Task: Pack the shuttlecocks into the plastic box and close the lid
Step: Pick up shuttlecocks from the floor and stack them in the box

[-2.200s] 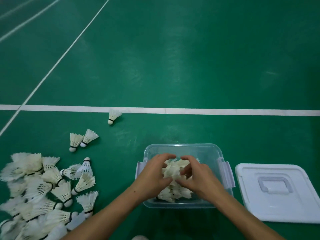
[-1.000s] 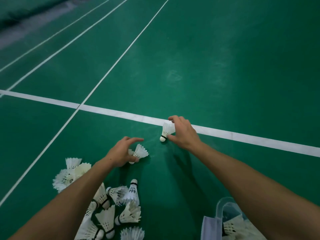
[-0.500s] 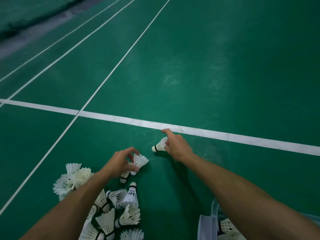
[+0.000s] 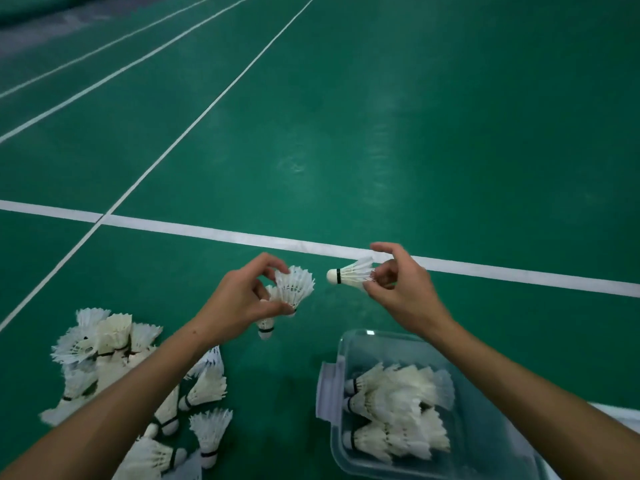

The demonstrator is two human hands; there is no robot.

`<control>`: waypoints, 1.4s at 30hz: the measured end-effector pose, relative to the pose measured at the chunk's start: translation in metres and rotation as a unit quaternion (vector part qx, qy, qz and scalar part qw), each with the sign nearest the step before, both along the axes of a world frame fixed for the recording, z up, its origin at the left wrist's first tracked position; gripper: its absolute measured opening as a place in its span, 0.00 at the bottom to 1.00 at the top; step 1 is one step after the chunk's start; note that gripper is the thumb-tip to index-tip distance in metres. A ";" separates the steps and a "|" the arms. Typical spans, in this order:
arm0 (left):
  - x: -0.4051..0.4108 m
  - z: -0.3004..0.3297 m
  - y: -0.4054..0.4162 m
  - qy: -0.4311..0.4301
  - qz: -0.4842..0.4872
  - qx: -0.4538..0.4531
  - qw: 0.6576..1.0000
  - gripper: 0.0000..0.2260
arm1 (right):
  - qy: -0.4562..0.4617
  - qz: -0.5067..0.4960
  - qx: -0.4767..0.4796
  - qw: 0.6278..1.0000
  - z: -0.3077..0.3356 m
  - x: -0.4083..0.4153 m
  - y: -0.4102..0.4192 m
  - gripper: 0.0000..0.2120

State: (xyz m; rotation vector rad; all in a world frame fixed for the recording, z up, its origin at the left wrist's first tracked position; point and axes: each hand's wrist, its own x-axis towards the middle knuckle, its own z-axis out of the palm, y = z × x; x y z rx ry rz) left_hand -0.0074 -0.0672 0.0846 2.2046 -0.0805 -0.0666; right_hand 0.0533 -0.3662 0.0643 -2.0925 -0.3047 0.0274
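Note:
My left hand [image 4: 242,299] holds two white shuttlecocks [image 4: 292,287] above the green floor, one with its cork hanging down. My right hand [image 4: 403,289] pinches a single shuttlecock [image 4: 351,273] by its feathers, cork pointing left. Both hands are raised just beyond the clear plastic box [image 4: 485,441], which sits open at the lower right with several shuttlecocks [image 4: 394,410] lying inside. A heap of loose shuttlecocks [image 4: 114,358] lies on the floor at the lower left, partly hidden by my left forearm.
A sliver of the white lid [image 4: 620,412] shows at the right edge behind my right arm. White court lines [image 4: 207,233] cross the green floor [image 4: 381,133] beyond my hands. The box's white latch [image 4: 327,391] faces left.
Both hands have lifted their shuttlecocks off the floor and drawn back toward the box. The view has tipped down, so more of the box shows.

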 end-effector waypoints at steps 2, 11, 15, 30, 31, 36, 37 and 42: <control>-0.010 0.012 -0.030 -0.008 -0.021 -0.004 1.000 0.24 | 0.007 -0.017 0.001 1.000 0.011 -0.023 -0.025 0.26; -0.030 0.007 -0.129 -0.010 -0.124 0.020 0.992 0.25 | 0.071 -0.087 0.011 0.994 0.008 -0.112 -0.119 0.25; -0.029 -0.002 -0.144 -0.003 -0.140 0.035 0.990 0.25 | 0.084 -0.105 -0.010 0.991 -0.008 -0.132 -0.143 0.25; -0.029 0.001 -0.141 -0.017 -0.117 0.025 0.993 0.26 | 0.125 -0.024 -0.167 0.978 -0.032 -0.150 -0.135 0.31; -0.029 0.001 -0.141 -0.018 -0.117 0.024 0.993 0.26 | 0.133 -0.016 -0.171 0.976 -0.035 -0.149 -0.132 0.31; -0.029 0.000 -0.137 -0.013 -0.120 0.027 0.992 0.26 | 0.153 0.006 -0.172 0.973 -0.047 -0.146 -0.113 0.31; -0.029 0.000 -0.136 -0.011 -0.122 0.032 0.992 0.26 | 0.156 0.010 -0.172 0.973 -0.050 -0.146 -0.107 0.31; -0.029 -0.001 -0.140 -0.002 -0.143 0.050 0.988 0.26 | 0.187 0.026 -0.156 0.969 -0.054 -0.145 -0.100 0.32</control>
